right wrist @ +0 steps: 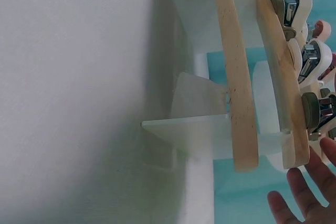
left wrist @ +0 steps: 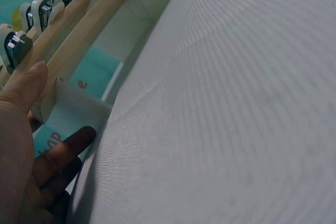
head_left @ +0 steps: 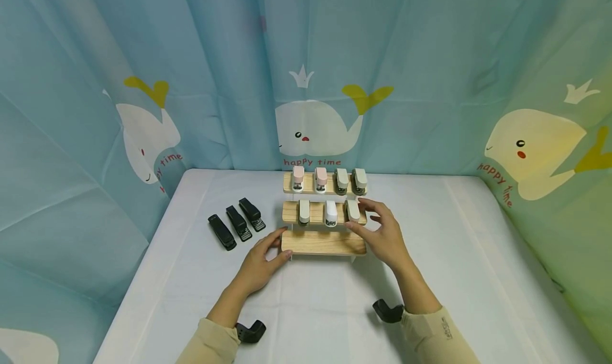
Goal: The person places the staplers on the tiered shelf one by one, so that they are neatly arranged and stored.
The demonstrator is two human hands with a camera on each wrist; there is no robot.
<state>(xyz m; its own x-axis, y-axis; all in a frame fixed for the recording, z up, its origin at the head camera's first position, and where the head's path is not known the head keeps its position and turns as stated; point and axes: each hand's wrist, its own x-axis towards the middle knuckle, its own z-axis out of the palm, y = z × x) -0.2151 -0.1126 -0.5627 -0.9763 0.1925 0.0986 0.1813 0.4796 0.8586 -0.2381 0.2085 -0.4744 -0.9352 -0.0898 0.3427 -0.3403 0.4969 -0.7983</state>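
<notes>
A three-tier wooden rack (head_left: 323, 243) with pale supports stands on the white table. My left hand (head_left: 260, 264) grips the left end of its lowest board, the thumb on the front edge. At the right end of the middle board, my right hand (head_left: 384, 235) pinches a small pale stapler (head_left: 353, 210) with a dark base, thumb in front and index finger behind. The other right fingers spread beside the board end in the right wrist view. A white stapler (head_left: 331, 213) and a cream stapler (head_left: 304, 212) share that middle board.
Two pink staplers (head_left: 321, 179) and two pale grey-green staplers (head_left: 341, 180) stand on the top board. Left of the rack, three black staplers (head_left: 238, 222) lie on the table (head_left: 440, 236). A blue curtain (head_left: 220, 87) with whales hangs behind.
</notes>
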